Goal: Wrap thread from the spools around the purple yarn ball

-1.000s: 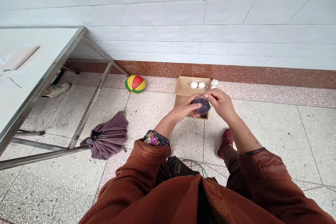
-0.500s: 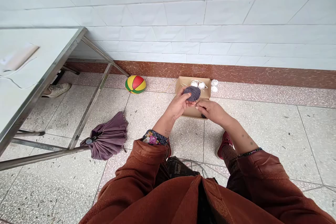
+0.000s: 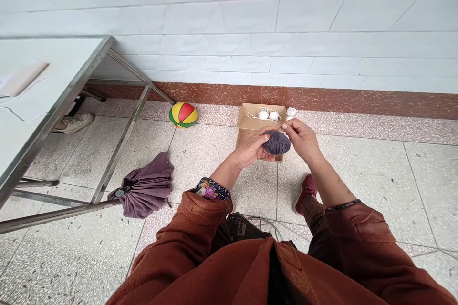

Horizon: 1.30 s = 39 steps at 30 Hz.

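Note:
A dark purple-grey ball of yarn point(image 3: 276, 143) rests in my left hand point(image 3: 252, 148), with the thumb over its near side and the fingers beneath. My right hand point(image 3: 302, 140) is just to its upper right, thumb and forefinger pinched together. The pinch looks to be on a yarn strand, too thin to make out clearly. Below both hands lies an open cardboard box point(image 3: 244, 126) on the floor, partly covered by them. Inside its far part are white yarn balls point(image 3: 268, 114) with loose ends. Another white yarn ball point(image 3: 291, 112) sits just outside, right of the box.
A red, yellow and green ball point(image 3: 183, 115) lies by the wall. The folded purple umbrella point(image 3: 148, 186) is on the floor at left, beside the metal-framed table point(image 3: 86, 69). Someone's shoe point(image 3: 77, 123) shows beneath that table. My own red shoe point(image 3: 305, 194) stands right of the box.
The dark yarn ball has shifted right and slightly down in my left hand and has turned. My right hand has risen from below the ball to its upper right.

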Motion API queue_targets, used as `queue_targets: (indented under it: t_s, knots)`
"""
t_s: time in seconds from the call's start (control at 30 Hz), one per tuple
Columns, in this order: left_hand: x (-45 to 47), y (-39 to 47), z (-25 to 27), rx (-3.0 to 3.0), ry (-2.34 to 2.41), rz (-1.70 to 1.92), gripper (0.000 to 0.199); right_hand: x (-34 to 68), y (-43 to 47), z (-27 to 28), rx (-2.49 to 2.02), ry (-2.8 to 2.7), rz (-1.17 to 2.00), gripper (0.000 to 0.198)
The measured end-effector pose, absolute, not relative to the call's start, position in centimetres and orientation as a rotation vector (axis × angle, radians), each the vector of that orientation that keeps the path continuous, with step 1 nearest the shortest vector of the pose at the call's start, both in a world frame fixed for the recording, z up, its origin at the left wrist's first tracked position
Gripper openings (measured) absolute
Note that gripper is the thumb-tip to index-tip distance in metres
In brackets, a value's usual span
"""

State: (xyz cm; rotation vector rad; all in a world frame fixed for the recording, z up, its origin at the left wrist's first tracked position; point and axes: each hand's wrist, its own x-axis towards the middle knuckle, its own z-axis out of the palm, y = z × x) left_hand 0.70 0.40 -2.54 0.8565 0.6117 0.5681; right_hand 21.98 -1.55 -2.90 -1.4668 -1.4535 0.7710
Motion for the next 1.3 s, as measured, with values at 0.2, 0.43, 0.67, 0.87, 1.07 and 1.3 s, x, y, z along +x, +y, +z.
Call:
queue_targets:
  t_s: [0.2,0.43,0.67,0.87,1.07,1.3]
  knots:
    - [0.5,0.6,-2.5,0.774,0.629,0.652,0.07,21.1,-1.4,-3.7,-1.493,-1.463,0.816,0.026]
    - [0.0,1.0,-1.9,0.706,0.633,0.756,0.068,20.6,-1.7,-4.8,-1.489,-1.643,0.868,0.019]
    - [-0.3,2.1,-2.1,0.807,0.769,0.797,0.058,20.5,-2.7,-2.3,-1.226,-1.926,0.934,0.019]
    - [0.2,1.6,-2.2,1.109,1.057,0.766,0.046,20.8,-2.9,-0.8,-1.129,-1.982,0.894,0.023]
    - [-0.4,0.8,-1.5,1.094,0.747,0.501,0.052,21.7,-1.9,-2.5,-1.392,-1.731,0.632,0.025]
    - [-0.2,1.1,-1.3,0.786,0.607,0.722,0.065,21.6,-2.0,-4.9,-1.502,-1.789,0.656,0.02]
